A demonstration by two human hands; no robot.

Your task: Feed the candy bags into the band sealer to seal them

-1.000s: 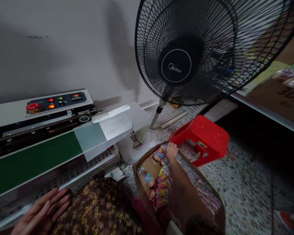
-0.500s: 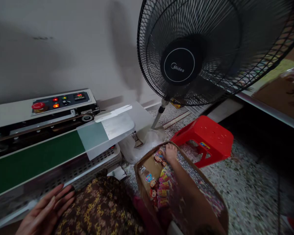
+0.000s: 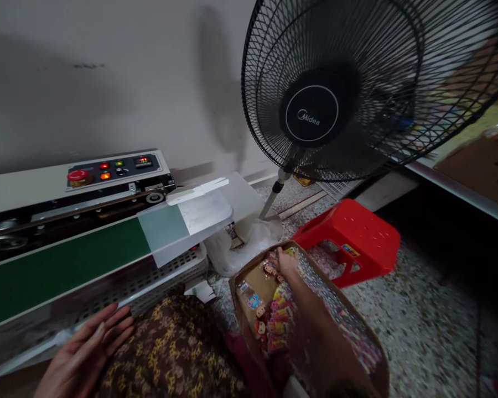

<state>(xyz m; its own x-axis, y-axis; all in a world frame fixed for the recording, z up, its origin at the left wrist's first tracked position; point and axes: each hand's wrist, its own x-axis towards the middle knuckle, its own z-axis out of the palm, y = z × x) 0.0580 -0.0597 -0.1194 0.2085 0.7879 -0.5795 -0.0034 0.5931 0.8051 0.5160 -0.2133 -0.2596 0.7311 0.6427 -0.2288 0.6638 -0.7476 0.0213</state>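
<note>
At the lower left, my left hand (image 3: pixel 89 348) is open and holds nothing. Its fingers are stretched out beside the brown flowered cloth (image 3: pixel 170 348) over my lap. My right hand (image 3: pixel 288 262) reaches into the far end of a cardboard box (image 3: pixel 241 309), fingers bent down among the packets; what they grip is hidden. Small bagged figures (image 3: pixel 260 327) with brown and red heads stand in a row along the box's left part. Packets with pink and yellow print (image 3: pixel 279 320) lie beside them, and silvery packets (image 3: pixel 327 293) fill the right side.
A conveyor machine with a green belt (image 3: pixel 83 268) and a control panel (image 3: pixel 114 170) runs along the left. A black standing fan (image 3: pixel 311 113) rises behind the box. A red plastic stool (image 3: pixel 357 237) touches the box's far right. Clear plastic (image 3: pixel 249 249) lies on the floor.
My right hand has turned slightly and its fingers have bent further down among the packets at the box's far end. My left hand stays open. The view has shifted slightly left.
</note>
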